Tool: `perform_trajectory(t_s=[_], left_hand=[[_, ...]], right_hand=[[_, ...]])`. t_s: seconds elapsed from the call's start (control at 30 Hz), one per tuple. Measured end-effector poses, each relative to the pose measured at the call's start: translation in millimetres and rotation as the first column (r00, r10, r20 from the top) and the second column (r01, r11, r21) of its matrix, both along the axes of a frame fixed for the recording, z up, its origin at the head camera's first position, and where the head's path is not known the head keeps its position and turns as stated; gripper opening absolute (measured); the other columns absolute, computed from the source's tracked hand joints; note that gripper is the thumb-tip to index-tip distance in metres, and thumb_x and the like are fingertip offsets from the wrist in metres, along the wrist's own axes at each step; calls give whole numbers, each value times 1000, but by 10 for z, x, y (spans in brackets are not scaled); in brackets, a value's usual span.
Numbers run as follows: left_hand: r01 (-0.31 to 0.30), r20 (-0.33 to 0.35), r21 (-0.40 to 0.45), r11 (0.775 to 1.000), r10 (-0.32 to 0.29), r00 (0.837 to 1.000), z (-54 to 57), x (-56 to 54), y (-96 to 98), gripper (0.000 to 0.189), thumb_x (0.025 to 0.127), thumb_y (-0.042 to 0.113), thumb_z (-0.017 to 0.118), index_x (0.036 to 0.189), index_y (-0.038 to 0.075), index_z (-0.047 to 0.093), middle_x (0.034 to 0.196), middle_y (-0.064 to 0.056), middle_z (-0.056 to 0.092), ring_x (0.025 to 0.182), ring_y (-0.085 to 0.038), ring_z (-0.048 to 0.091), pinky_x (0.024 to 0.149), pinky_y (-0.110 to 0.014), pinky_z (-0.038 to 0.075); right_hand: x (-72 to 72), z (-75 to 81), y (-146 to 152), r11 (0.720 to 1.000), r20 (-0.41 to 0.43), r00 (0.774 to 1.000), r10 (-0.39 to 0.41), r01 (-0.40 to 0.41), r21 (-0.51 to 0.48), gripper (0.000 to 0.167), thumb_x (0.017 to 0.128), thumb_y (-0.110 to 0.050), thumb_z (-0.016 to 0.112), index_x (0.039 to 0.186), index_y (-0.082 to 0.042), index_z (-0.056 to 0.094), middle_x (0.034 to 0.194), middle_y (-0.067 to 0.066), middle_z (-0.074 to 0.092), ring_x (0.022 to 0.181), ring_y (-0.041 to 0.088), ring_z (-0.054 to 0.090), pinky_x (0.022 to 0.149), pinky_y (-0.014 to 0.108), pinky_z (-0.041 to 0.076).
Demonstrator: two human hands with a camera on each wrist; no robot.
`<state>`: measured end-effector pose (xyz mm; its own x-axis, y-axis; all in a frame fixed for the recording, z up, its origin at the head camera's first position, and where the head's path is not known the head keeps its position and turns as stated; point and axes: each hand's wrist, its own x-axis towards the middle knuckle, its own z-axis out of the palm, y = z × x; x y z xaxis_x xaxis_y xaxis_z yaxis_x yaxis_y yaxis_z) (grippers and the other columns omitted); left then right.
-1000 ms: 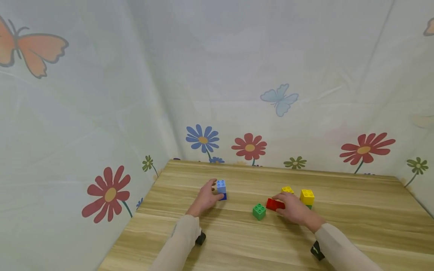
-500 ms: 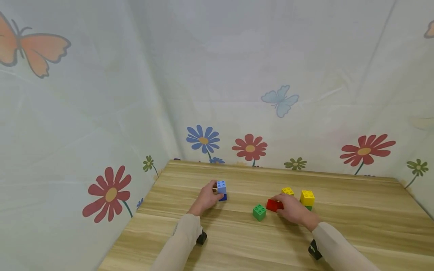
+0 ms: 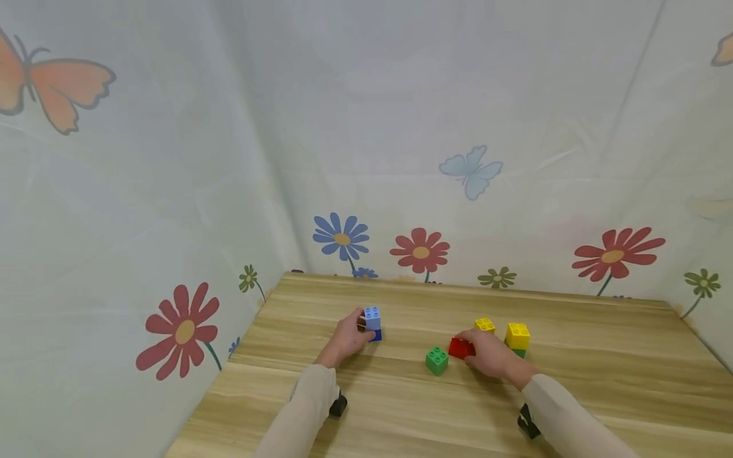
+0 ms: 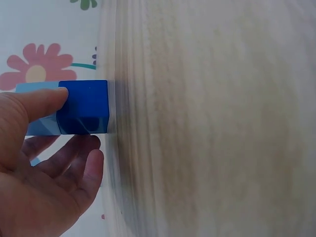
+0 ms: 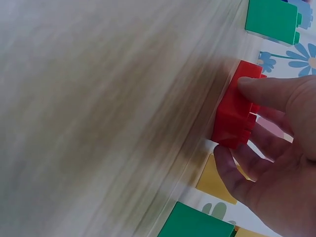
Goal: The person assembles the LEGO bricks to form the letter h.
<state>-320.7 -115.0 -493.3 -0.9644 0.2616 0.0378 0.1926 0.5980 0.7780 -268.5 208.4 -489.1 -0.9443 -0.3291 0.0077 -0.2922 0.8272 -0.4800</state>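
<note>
In the head view, my left hand [image 3: 348, 337] holds a two-brick stack: a light blue brick [image 3: 372, 320] on top of a dark blue brick [image 3: 375, 335]. The left wrist view has the thumb on the dark blue brick [image 4: 88, 101] near the joint, with fingers curled on the far side. Over to the right, my right hand [image 3: 494, 356] grips a red brick [image 3: 459, 348] lying near the table. Its thumb presses the side of the red brick [image 5: 231, 111] in the right wrist view, the fingertips around the other side and lower end.
A green brick [image 3: 437, 361] stands left of the red one. Behind the right hand are a yellow brick [image 3: 484, 325] and a stack with a yellow brick [image 3: 518, 335] over a green brick [image 3: 519, 352]. A flower-printed curtain [image 3: 389, 191] hangs behind the wooden table [image 3: 401, 420].
My right hand has slid slightly left and covers more of the red brick. The left fingers have drawn in on the blue stack. The bricks have stayed in about the same places.
</note>
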Motion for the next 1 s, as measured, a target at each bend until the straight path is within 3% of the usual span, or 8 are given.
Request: perform_trajectory(t_s=[0.23, 0.43, 0.7, 1.0], left_hand=[[-9, 26, 5, 1000, 9, 1000, 41, 24, -19, 36, 90, 18, 65, 122, 9, 51, 107, -8, 58, 98, -24, 57, 79, -39, 49], [0, 22, -21, 1000, 1, 1000, 68, 61, -39, 28, 89, 19, 67, 111, 8, 53, 107, -9, 59, 101, -26, 57, 81, -42, 49], [67, -6, -57, 996, -68, 998, 86, 123, -38, 26, 87, 18, 69, 106, 7, 55, 99, -6, 61, 95, -24, 59, 80, -40, 49], [136, -8, -85, 987, -137, 990, 78, 210, 20, 33, 85, 18, 71, 111, 5, 56, 100, -6, 62, 95, -24, 60, 79, -38, 50]], right_hand=[[-13, -25, -18, 1000, -13, 1000, 24, -24, 13, 42, 83, -5, 71, 122, 1, 58, 117, 13, 61, 100, 25, 57, 90, 47, 45], [-2, -12, -22, 1000, -14, 1000, 13, -13, 11, 41, 84, -6, 70, 122, 0, 57, 119, 13, 60, 101, 25, 56, 91, 48, 44], [41, 13, -14, 1000, -22, 1000, 13, -13, 11, 40, 85, -6, 69, 123, 0, 57, 119, 12, 60, 103, 25, 56, 91, 47, 44], [137, 99, 0, 1000, -8, 1000, -11, 11, -21, 40, 85, -7, 70, 122, -3, 57, 118, 8, 60, 100, 22, 56, 90, 46, 45]])
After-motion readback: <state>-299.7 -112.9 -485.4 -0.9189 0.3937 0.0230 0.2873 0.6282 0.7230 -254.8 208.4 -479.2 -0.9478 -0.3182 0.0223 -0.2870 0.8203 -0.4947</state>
